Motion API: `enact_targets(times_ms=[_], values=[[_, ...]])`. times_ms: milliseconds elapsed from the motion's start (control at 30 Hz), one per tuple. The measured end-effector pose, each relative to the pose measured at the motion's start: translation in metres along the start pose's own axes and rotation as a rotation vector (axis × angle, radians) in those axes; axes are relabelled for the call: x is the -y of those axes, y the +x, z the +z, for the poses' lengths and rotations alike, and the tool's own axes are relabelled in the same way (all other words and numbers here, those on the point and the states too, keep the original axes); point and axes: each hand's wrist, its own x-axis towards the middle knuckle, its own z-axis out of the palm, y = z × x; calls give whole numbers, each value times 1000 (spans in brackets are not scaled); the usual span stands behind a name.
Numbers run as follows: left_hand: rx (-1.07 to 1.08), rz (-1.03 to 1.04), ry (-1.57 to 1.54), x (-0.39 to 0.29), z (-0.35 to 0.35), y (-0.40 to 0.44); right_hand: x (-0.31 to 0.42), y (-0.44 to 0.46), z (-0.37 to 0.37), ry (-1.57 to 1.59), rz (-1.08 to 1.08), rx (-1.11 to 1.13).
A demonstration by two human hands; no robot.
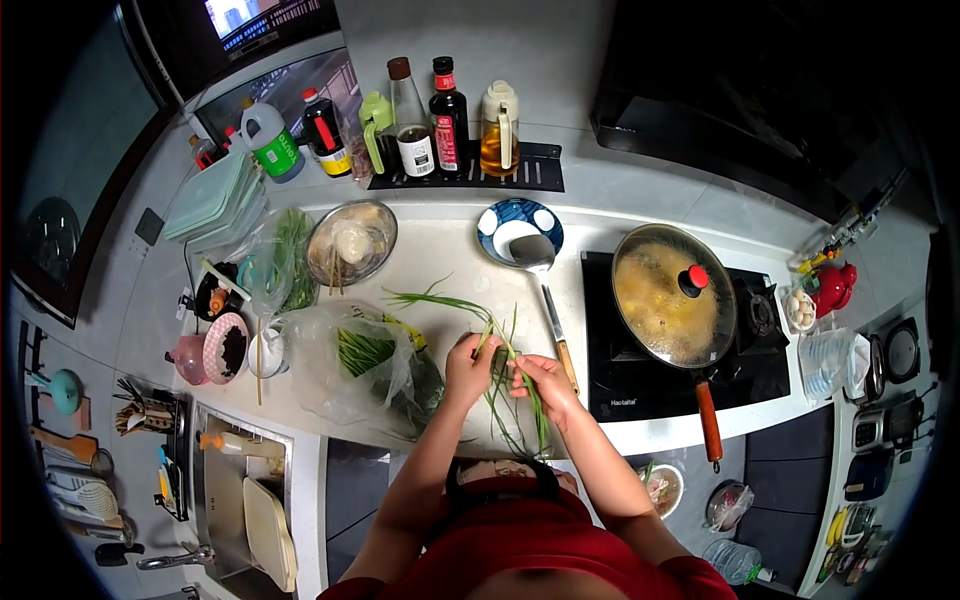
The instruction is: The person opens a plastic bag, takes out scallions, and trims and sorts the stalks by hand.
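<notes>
Both my hands are close together over the front of the white counter, with thin green stalks between them. My left hand pinches some of the stalks. Just right of it, my right hand has its fingers closed on the same greens, whose ends hang toward the counter's edge. Beside my left forearm lies a clear plastic bag with more greens in it. A metal spatula rests with its blade on a blue-and-white plate, handle toward my right hand.
A lidded pan sits on the black stove at right, its handle sticking out frontward. Bottles stand on a rack behind. At left are a metal bowl, a pink dish and the sink.
</notes>
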Motion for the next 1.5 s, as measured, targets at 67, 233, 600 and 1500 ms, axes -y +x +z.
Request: enact_targets(times_ms=[67, 233, 600, 1500], values=[[-2, -7, 131, -10, -7, 1, -2, 1, -1, -10, -11, -18], [123, -46, -19, -10, -4, -2, -5, 0, 3, -43, -17, -53], [35, 153, 406, -22, -9, -4, -2, 0, 7, -154, -34, -130], [-48, -199, 29, -7, -13, 9, 3, -3, -7, 307, 204, 98]])
